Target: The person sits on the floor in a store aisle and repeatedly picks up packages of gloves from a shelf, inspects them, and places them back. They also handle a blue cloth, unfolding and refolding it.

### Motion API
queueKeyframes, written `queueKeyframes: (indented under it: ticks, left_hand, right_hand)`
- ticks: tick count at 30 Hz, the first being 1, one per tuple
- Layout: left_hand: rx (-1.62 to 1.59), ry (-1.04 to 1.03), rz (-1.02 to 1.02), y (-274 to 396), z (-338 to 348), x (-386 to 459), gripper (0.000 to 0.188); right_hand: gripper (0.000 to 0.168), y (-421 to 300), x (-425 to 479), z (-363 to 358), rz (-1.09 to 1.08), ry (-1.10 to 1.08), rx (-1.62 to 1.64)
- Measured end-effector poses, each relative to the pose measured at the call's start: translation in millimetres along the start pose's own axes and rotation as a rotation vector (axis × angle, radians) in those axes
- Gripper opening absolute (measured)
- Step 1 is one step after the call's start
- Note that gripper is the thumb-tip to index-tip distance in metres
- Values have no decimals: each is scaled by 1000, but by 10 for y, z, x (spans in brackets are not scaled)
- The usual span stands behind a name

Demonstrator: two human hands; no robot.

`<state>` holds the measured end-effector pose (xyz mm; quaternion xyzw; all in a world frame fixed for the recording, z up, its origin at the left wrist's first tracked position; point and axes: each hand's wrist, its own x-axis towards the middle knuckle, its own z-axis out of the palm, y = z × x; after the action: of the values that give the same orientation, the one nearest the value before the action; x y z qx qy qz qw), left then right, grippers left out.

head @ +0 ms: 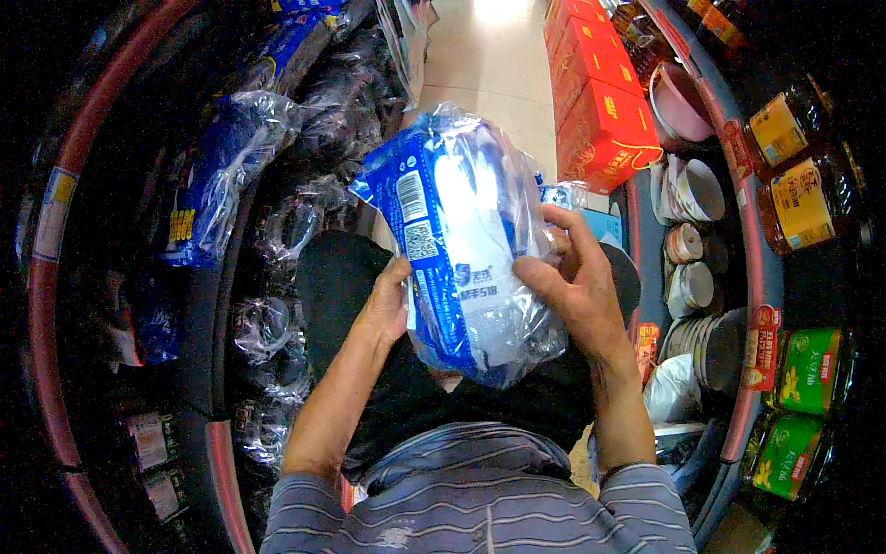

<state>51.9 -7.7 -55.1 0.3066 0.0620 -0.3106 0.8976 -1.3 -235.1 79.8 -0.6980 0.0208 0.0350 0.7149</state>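
Observation:
A blue-and-white soft pack (477, 235) in clear, shiny plastic is held up before my chest, above my bent knees. Its blue side carries printed codes and writing; what is inside cannot be told for sure. My left hand (389, 299) grips the pack's left edge, with the thumb showing and the fingers hidden behind it. At the right side my right hand (578, 277) presses its thumb on the front of the plastic, and its other fingers bend around the far edge.
Blue plastic-wrapped packs (201, 201) lie along the left shelf. Red gift boxes (599, 118) stand on the aisle floor (477, 62) ahead. On the right, stacked bowls (699, 190) and plates (695, 346) fill the lower shelf, with oil bottles (799, 204) above.

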Motion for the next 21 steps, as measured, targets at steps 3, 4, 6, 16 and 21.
queueKeyframes:
  ticks: [3, 4, 6, 16, 21]
  left_hand:
    - [-96, 5, -29, -22, 33, 55, 69]
    - [-177, -100, -34, 4, 107, 81, 66]
    - [-296, -269, -47, 94, 255, 166, 64]
    - [-182, -178, -21, 137, 22, -56, 66]
    - [-143, -123, -16, 118, -81, -181, 67]
  right_hand:
    - [61, -108, -25, 152, -50, -19, -114]
    - [61, -98, -36, 191, -85, -27, -146]
    - [59, -106, -40, 234, -125, -65, -130]
    - [49, -305, 158, 426, -205, -139, -154]
    - [42, -365, 418, 433, -899, -27, -783]
